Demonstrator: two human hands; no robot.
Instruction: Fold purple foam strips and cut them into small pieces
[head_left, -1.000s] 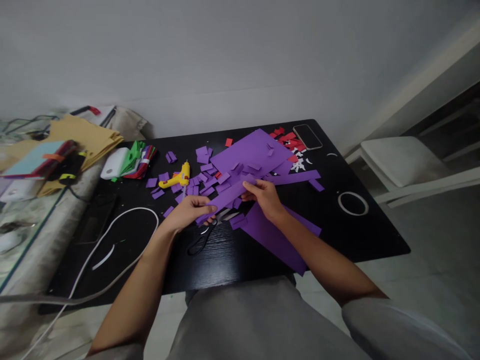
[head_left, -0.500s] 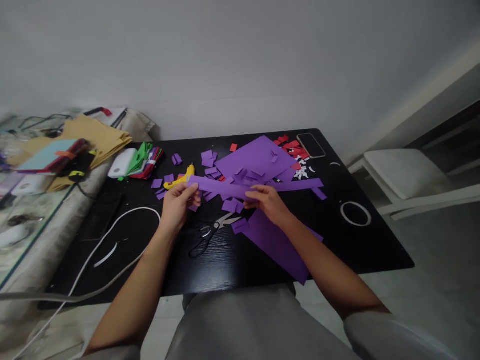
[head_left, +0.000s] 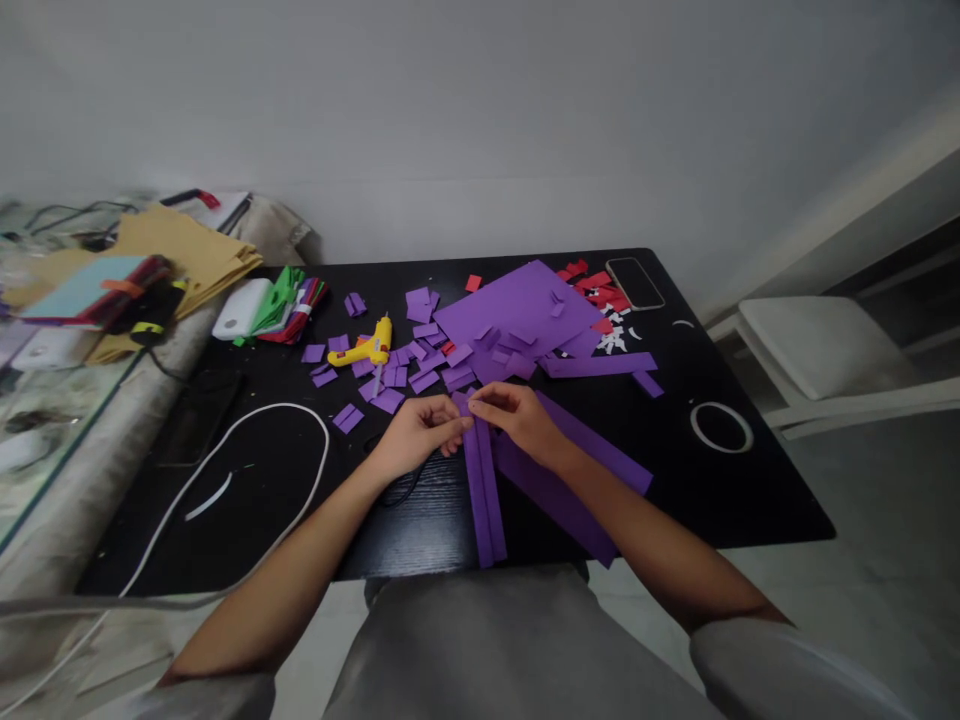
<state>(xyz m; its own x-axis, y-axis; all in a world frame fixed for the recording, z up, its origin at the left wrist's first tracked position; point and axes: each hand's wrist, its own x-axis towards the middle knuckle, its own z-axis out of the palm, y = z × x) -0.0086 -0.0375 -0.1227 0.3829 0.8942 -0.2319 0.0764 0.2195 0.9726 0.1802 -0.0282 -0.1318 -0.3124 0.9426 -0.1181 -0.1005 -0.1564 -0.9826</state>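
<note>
A long purple paper strip [head_left: 485,500] with a crease down its length points toward me over the table's front part. My left hand [head_left: 424,432] pinches its far end from the left. From the right, my right hand [head_left: 517,418] has its fingers closed on the same end. Beyond my hands lie many small folded purple paper pieces [head_left: 425,381]. A yellow glue gun [head_left: 364,345] rests among them. Partly under my right forearm is a larger purple sheet [head_left: 559,490]. The scissors are mostly hidden behind my left hand and the strip.
Another purple sheet [head_left: 525,305] lies at the back, near red scraps [head_left: 600,290], white scraps [head_left: 615,335] and a phone [head_left: 634,284]. A tape ring [head_left: 721,428] is at right. A white cable [head_left: 322,470] loops at left. Green and red paper bundles [head_left: 289,310] sit back left.
The purple strip has turned from lying crosswise to pointing toward me, its crease now showing. Both hands have come together at its far end, my left hand moving right.
</note>
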